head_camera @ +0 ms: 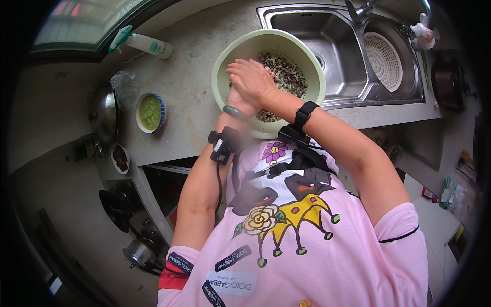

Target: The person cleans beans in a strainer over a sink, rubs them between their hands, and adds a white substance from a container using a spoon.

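My right hand lies across my left hand, palms pressed together, over a pale green plastic basin. The right fingers are extended and close together; most of the left hand is hidden beneath. Whether anything lies between the palms cannot be seen. Inside the basin are many small dark and pale pieces, too small to name surely, with small perforations showing beside them. A green bangle is on my left wrist, a black band on my right, and a small black device is strapped near each wrist.
A stainless steel double sink adjoins the basin, with a white plastic colander in its right bowl. Leftward on the counter are a spray bottle, a crumpled clear plastic bag, a bowl of green food and a metal lid.
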